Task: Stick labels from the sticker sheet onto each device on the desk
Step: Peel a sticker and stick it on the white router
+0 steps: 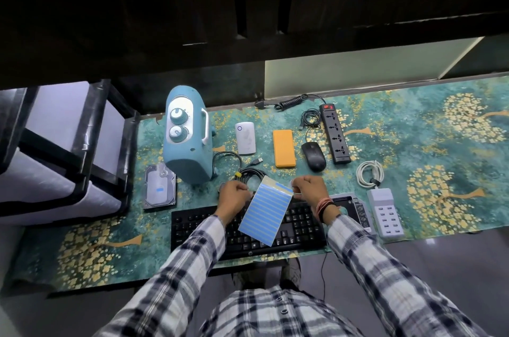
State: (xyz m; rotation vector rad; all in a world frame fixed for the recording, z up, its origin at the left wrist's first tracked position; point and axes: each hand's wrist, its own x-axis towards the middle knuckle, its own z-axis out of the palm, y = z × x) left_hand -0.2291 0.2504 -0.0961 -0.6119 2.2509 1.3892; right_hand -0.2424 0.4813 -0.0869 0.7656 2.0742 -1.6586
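- The sticker sheet point(265, 212) hangs tilted in the air above the black keyboard point(248, 229), held between both hands near the front middle of the desk.
- The left hand point(234, 194) has its fingers curled round the sheet's upper left edge; the right hand point(309, 188) is closed at the sheet's top right corner, fingertips pinching there, though whether it holds the sheet itself or one peeled label is too small to tell.
- Both forearms wear a plaid sleeve; the right wrist carries red thread bands point(325, 205).
- Just behind the hands lies a bundle of black cables point(248, 171), partly hidden by the left hand.
- Further back stand a teal speaker point(187, 138) with two knobs, a white power bank point(245, 138), an orange power bank point(284, 148), a black mouse point(313, 156) and a black power strip point(334, 134).
- To the left lies a hard drive point(160, 188), which bears a small blue label; to the right a drive caddy point(355, 208), partly behind the right wrist, and a white USB charging hub point(385, 212) with its coiled white cable point(370, 173).
- Everything rests on a teal desk mat point(440, 160) with gold tree patterns.
- The sheet is pale with rows of narrow blue strip labels across it; its top band looks greyer, with a blue strip at the right.
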